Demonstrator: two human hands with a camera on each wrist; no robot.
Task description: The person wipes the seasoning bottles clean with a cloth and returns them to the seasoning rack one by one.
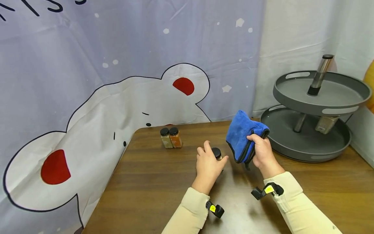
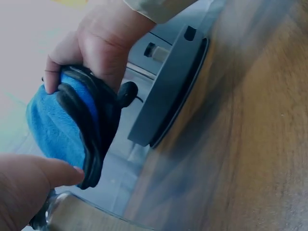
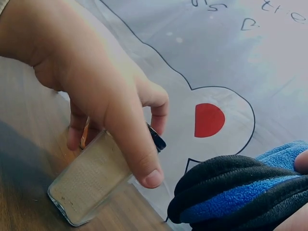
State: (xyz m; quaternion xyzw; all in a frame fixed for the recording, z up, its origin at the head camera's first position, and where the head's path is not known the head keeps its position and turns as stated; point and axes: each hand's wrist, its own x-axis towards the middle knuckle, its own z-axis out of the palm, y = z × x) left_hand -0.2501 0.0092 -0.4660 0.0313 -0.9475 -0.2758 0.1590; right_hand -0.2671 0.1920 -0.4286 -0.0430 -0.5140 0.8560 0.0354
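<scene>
Near the middle of the table, my left hand (image 1: 208, 167) is spread around a clear glass spice jar (image 3: 94, 180) with a black cap (image 1: 216, 152) and pale tan contents. In the right wrist view the thumb lies in front of the jar and the other fingers stand behind and above it. My right hand (image 1: 263, 152) grips a folded blue cloth (image 1: 242, 136) with black edging, held up just right of the jar. The left wrist view shows this cloth (image 2: 55, 120) close above the left thumb, beside the jar's glass.
Two black-capped spice jars, one greenish (image 1: 167, 139) and one orange (image 1: 176, 139), stand side by side at the table's back left. A grey two-tier round tray (image 1: 306, 156) stands at the right, with a small jar (image 1: 326, 124) between its tiers. A printed curtain (image 1: 122, 107) hangs behind the table.
</scene>
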